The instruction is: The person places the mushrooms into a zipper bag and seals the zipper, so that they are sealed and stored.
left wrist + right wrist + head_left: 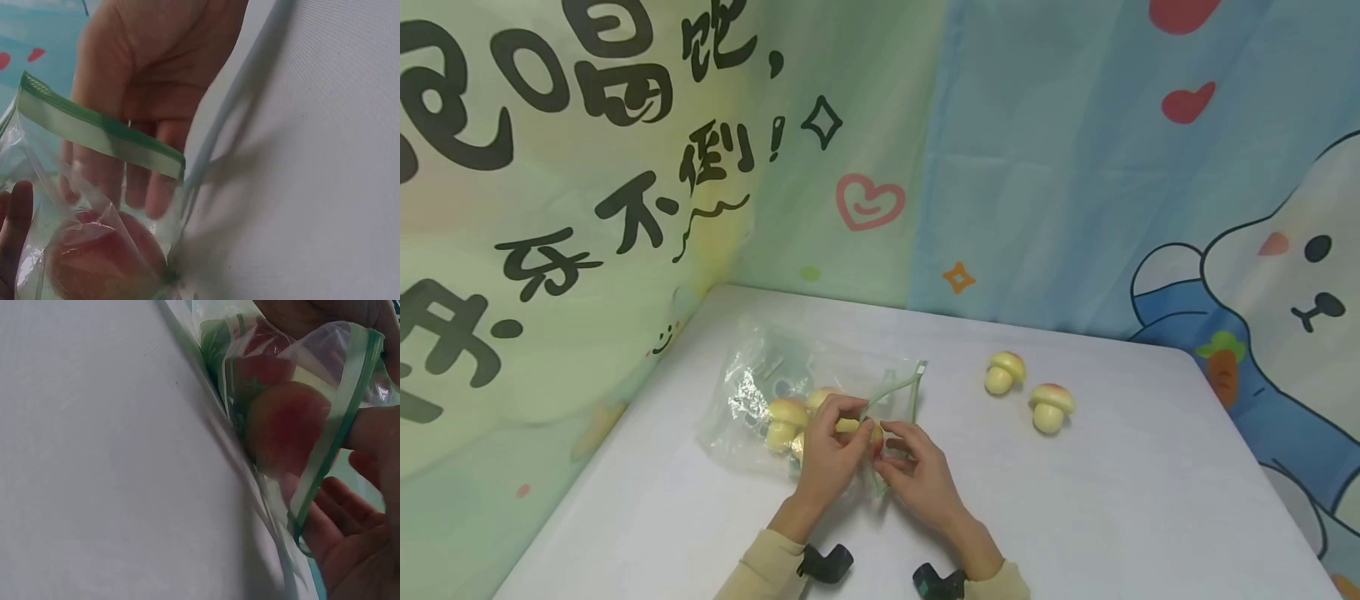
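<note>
A clear zip bag [726, 433] with a green zip strip [331, 434] lies on the table, its mouth towards the right. Several toy mushrooms [787, 410] with pale yellow stems and yellow-red caps are inside it. My left hand [831, 454] pinches the bag near its mouth. At the opening, my right hand [925, 479] has its fingers past the strip and grips a toy mushroom [287, 425] by its reddish cap. In the left wrist view this mushroom's cap [103, 259] shows through the plastic. Its stem is mostly hidden.
Two more toy mushrooms, one farther back [1006, 372] and one nearer [1052, 408], stand on the white table [1112, 500] right of the bag. Printed cloth [1037, 167] hangs behind and to the left of the table.
</note>
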`<state>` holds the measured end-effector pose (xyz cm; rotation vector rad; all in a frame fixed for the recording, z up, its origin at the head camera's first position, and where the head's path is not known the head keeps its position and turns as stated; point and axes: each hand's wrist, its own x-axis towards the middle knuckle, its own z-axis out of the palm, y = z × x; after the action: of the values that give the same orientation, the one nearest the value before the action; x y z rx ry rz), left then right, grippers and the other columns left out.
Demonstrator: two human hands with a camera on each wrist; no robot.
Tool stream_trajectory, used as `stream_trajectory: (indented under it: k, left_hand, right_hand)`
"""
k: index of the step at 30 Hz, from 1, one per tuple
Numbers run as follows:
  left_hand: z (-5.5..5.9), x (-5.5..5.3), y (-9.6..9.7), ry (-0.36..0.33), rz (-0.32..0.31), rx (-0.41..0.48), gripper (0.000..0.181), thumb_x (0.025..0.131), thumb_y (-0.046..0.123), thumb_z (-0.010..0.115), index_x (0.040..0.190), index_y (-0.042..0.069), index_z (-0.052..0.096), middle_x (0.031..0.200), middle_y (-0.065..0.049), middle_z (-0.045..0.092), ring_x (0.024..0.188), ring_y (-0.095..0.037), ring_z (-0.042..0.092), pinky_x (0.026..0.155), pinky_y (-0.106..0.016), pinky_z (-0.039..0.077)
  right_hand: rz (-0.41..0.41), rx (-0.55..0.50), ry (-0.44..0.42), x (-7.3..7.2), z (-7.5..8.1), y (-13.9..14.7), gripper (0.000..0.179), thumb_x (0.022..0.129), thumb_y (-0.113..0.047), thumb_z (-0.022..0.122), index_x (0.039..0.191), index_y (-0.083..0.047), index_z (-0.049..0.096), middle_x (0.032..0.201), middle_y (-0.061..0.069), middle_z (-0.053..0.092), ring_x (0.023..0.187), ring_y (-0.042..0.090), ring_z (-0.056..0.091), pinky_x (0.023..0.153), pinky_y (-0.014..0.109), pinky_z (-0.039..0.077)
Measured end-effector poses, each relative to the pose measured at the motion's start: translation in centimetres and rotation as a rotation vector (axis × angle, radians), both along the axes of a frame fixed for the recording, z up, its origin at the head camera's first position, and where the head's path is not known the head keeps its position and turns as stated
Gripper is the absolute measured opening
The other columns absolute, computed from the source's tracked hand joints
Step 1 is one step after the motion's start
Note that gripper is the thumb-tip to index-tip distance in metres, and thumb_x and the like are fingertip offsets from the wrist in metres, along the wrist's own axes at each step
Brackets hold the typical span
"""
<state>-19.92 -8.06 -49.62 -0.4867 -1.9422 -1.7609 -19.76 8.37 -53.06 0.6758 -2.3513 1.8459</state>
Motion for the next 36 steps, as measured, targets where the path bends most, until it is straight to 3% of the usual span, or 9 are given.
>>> stream_trajectory:
  k: [4, 8, 13, 18, 23, 28, 32, 36]
  left_hand:
    - [1.6, 0.8, 0.0, 0.009, -0.014, 0.026, 0.024, 0.082, -0.016, 0.064, 0.105, -0.011, 0.06, 0.097, -0.025, 0.057, 0.085, -0.028, 0.059, 0.05, -0.023, 0.055]
    - [2.7, 1.3, 0.1, 0.024, 0.02, 0.016, 0.024, 0.079, -0.018, 0.065, 0.102, -0.011, 0.061, 0.094, -0.023, 0.059, 0.083, -0.031, 0.059, 0.049, -0.02, 0.053]
    - [2.7, 1.4, 0.0, 0.032, 0.038, 0.02, 0.025, 0.078, -0.019, 0.066, 0.101, -0.011, 0.061, 0.092, -0.023, 0.059, 0.083, -0.031, 0.059, 0.048, -0.017, 0.05]
    - [2.5, 1.2, -0.1, 0.022, 0.016, 0.046, 0.024, 0.078, -0.019, 0.065, 0.101, -0.011, 0.061, 0.093, -0.024, 0.058, 0.084, -0.026, 0.059, 0.047, -0.015, 0.049]
    - [2.6, 1.0, -0.1, 0.029, -0.001, 0.052, 0.023, 0.079, -0.018, 0.064, 0.101, -0.011, 0.06, 0.095, -0.024, 0.058, 0.085, -0.026, 0.059, 0.047, -0.016, 0.05]
    - [2.8, 1.0, -0.1, 0.023, -0.02, 0.068, 0.023, 0.08, -0.017, 0.062, 0.102, -0.012, 0.06, 0.095, -0.025, 0.057, 0.084, -0.027, 0.059, 0.048, -0.017, 0.051]
    - [2.8, 1.0, -0.1, 0.017, -0.017, 0.065, 0.022, 0.081, -0.017, 0.063, 0.102, -0.013, 0.06, 0.094, -0.026, 0.057, 0.083, -0.024, 0.058, 0.047, -0.015, 0.049]
    - [2.7, 1.1, -0.1, 0.025, -0.001, 0.05, 0.021, 0.081, -0.018, 0.063, 0.101, -0.013, 0.06, 0.092, -0.024, 0.057, 0.082, -0.017, 0.057, 0.042, -0.014, 0.044]
  right_hand:
    - [-0.121, -0.031, 0.061, -0.1, 0.7, 0.7, 0.045, 0.082, 0.009, 0.071, 0.124, -0.002, 0.061, 0.122, 0.019, 0.059, 0.105, 0.04, 0.063, 0.083, 0.031, 0.058]
    - [-0.277, -0.047, 0.12, 0.0, 2.4, 1.9, 0.036, 0.081, 0.015, 0.067, 0.116, 0.006, 0.063, 0.116, 0.026, 0.061, 0.099, 0.045, 0.063, 0.079, 0.029, 0.059]
    - [-0.496, -0.034, 0.174, -0.3, 3.9, 4.0, 0.029, 0.082, 0.014, 0.067, 0.11, 0.01, 0.065, 0.112, 0.024, 0.065, 0.096, 0.027, 0.064, 0.073, 0.018, 0.057]
    - [-0.665, -0.077, 0.224, -1.6, 3.0, 6.7, 0.027, 0.082, 0.013, 0.067, 0.109, 0.009, 0.066, 0.109, 0.022, 0.064, 0.095, 0.007, 0.059, 0.071, 0.009, 0.052]
    - [-0.832, -0.044, 0.216, -3.0, 1.5, 9.3, 0.03, 0.082, 0.007, 0.069, 0.112, 0.004, 0.067, 0.106, 0.012, 0.063, 0.093, 0.005, 0.053, 0.073, 0.006, 0.048]
    - [-0.924, 0.021, 0.195, -3.7, 1.3, 11.6, 0.036, 0.081, 0.005, 0.072, 0.116, 0.003, 0.064, 0.114, 0.018, 0.058, 0.097, 0.024, 0.049, 0.075, 0.019, 0.045]
    - [-0.998, 0.078, 0.162, -4.1, 1.1, 13.3, 0.043, 0.078, 0.002, 0.074, 0.119, 0.004, 0.061, 0.123, 0.022, 0.05, 0.108, 0.03, 0.047, 0.078, 0.03, 0.039]
    - [-1.028, 0.125, 0.095, -4.7, 1.0, 14.8, 0.054, 0.077, -0.004, 0.078, 0.126, 0.004, 0.056, 0.131, 0.024, 0.043, 0.124, 0.035, 0.04, 0.095, 0.045, 0.036]
